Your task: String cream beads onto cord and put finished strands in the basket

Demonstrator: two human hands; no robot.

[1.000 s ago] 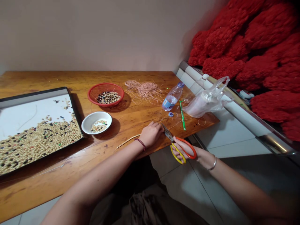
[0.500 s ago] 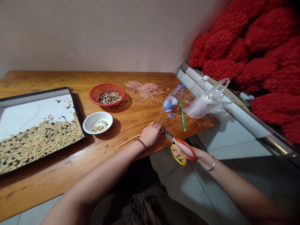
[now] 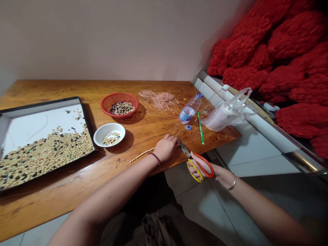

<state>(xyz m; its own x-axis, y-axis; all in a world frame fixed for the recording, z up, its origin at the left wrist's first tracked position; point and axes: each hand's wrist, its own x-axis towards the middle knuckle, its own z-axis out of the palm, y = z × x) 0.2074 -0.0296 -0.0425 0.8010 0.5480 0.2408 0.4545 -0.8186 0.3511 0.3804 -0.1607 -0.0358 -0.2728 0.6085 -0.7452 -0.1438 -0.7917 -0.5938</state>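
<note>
My right hand [image 3: 197, 167] grips a pair of scissors [image 3: 187, 152] by its handles, one loop orange-red and the other yellow. The blades point up and left, with their tips right beside the fingers of my left hand [image 3: 166, 147]. That hand is closed near the table's front edge, its fingertips partly hidden. A string of pale beads [image 3: 142, 154] lies on the wood and runs in under my left hand, which appears to pinch its cord. How far the blades are apart at the tips is hard to tell.
On the wooden table [image 3: 84, 184] are a tray of loose beads [image 3: 51, 153], a white bowl [image 3: 98, 136], a red basket [image 3: 104, 108], tangled pink cord [image 3: 161, 99], a water bottle [image 3: 191, 108], a blue cap [image 3: 188, 127], a green strip [image 3: 201, 129] and a plastic bag [image 3: 222, 114]. Red bundles [image 3: 256, 61] are piled at right.
The view has shifted slightly, so the table things sit a little further right and lower. My hands and the scissors keep nearly the same pose.
</note>
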